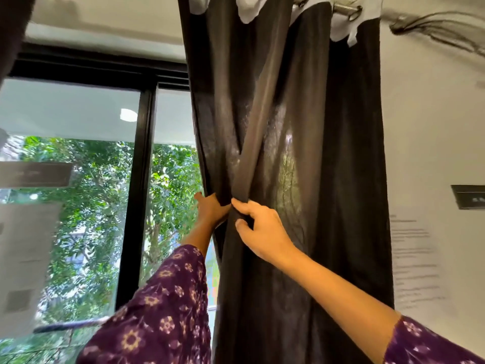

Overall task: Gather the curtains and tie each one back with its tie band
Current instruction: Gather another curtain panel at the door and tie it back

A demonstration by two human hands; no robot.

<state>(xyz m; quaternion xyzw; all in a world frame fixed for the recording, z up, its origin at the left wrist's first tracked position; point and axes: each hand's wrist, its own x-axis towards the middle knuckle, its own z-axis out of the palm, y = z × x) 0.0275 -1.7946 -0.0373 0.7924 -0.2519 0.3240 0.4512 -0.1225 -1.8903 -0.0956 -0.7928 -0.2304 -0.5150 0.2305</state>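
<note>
Gathering step: judged to be in progress. Both hands bunch the curtain (pixel 301 153) at mid-height, and no tie is in place yet.
Risk, slip: the right-side folds hang loose outside either grip. If the bunch is closed now, they are likely to be left out.
Risk, release: no tie band can be made out. Freeing a hand to reach for one may let the gathered folds spread again.
Risk, pull: a hard downward tug on the cloth could strain the rings at the rod (pixel 346 7).
Left hand (pixel 210 210): closed on the curtain's window-side edge. The thumb shows and the fingers pass out of sight into the folds.
Right hand (pixel 259 229): narrow pinch, with thumb and curled fingers holding a fold just beside the left hand.
Curtain: dark, hanging upright from the rod with a pale header on top. A slanted fold runs down to the two hands. The panel lies between the window and the wall.
Window (pixel 78 122): to the left, dark frame, trees beyond the glass.
Wall (pixel 433 127): to the right, carrying a dark switch plate (pixel 468 197) well apart from the hands.
</note>
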